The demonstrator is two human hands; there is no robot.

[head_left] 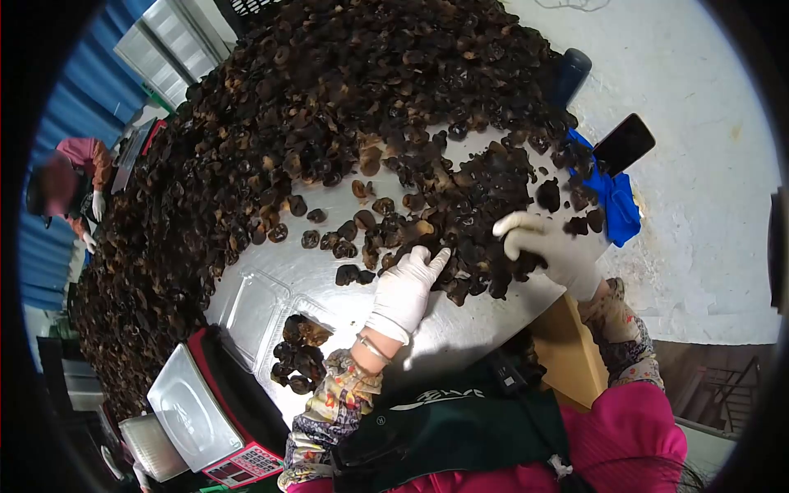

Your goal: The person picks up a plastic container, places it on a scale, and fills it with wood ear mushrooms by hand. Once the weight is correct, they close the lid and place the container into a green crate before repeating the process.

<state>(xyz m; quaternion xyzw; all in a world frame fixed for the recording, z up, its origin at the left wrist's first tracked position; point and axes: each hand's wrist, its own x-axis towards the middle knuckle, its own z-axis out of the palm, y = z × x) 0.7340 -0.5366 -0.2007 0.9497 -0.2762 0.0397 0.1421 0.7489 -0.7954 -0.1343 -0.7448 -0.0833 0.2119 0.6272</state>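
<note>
Dark brown, curled fungus pieces are heaped across a metal table. My left hand, in a white glove, rests at the near edge of the loose pieces, its index finger stretched out and touching them. To the right, my right hand, also gloved, curves its fingers over dark pieces, with thumb and fingers apart. Whether a piece is held there cannot be made out. A clear plastic tray lies left of my left hand, with several pieces in its near part.
A scale with a clear container stands at the lower left, beside stacked clear trays. A phone, a blue cloth and a dark bottle lie at the right. A cardboard box is near my body. Another person works at far left.
</note>
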